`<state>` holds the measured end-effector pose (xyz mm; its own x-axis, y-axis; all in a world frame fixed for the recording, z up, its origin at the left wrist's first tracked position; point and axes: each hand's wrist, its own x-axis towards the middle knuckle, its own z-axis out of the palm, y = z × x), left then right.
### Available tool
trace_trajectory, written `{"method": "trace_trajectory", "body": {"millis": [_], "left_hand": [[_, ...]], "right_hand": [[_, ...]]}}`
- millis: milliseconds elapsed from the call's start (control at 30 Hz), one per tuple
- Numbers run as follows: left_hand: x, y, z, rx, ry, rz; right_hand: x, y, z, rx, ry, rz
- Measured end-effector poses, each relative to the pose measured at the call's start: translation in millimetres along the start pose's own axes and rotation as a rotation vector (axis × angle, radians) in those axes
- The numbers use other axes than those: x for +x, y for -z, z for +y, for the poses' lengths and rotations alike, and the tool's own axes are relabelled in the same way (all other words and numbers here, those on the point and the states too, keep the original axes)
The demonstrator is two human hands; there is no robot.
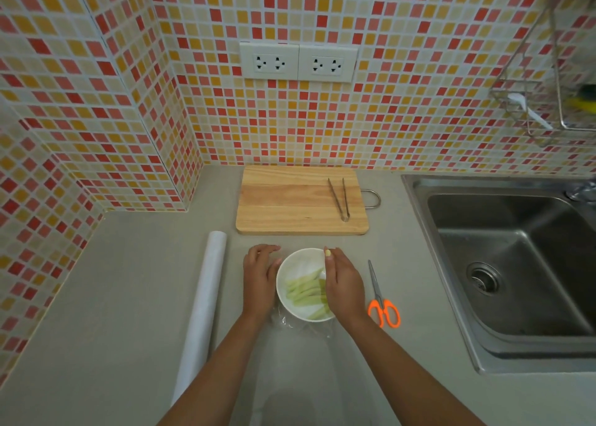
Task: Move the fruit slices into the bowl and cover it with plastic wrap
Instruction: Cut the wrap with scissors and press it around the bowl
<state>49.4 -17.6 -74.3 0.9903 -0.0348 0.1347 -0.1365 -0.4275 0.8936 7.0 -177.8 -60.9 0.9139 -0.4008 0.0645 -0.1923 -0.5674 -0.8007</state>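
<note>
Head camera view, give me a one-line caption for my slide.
Both hands, left hand and right hand, press plastic wrap around a white bowl of fruit slices.

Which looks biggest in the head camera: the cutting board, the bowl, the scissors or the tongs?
1. cutting board
2. bowl
3. scissors
4. tongs
Scissors and tongs look close; tongs lie farther away, so that order is unsure.

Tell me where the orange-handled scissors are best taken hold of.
Probably by the orange loops of the scissors, from the near side: the handles point toward the person and the closed blades point away. The right hand, beside them, is closest.
</note>
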Motion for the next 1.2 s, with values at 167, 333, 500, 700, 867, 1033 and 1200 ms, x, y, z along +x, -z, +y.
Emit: {"method": "trace_trajectory", "body": {"millis": [167, 333, 500, 700, 867, 1033, 1200], "left_hand": [[-2.4, 0.9, 3.9, -0.055, 0.011, -0.026], [-7.1, 4.3, 3.0, -0.102, 0.049, -0.056], [-13.0, 8.1, 0.3, 0.095, 0.112, -0.039], [-12.1, -10.0, 34.8, -0.345, 0.280, -0.053], [-11.2, -23.1, 32.6, -0.465, 0.394, 0.012], [-4.3, -22.9, 34.6, -0.545, 0.489, -0.005], [3.7, -20.2, 34.4, -0.654, 0.610, -0.125]], "right_hand": [[0.4, -0.5, -2.0, -0.004, 0.004, 0.001], [-0.6, 0.1, -3.8, 0.072, -0.031, 0.006], [3.2, 10.6, -8.0, 0.454, -0.209, 0.036], [16.9, 17.4, -9.9, 0.681, -0.319, -0.062], [18.6, 14.7, -7.9, 0.726, -0.374, -0.127], [24.1, 16.3, -5.5, 0.815, -0.443, -0.205], [26.1, 19.9, -2.7, 0.823, -0.483, -0.338]]}}
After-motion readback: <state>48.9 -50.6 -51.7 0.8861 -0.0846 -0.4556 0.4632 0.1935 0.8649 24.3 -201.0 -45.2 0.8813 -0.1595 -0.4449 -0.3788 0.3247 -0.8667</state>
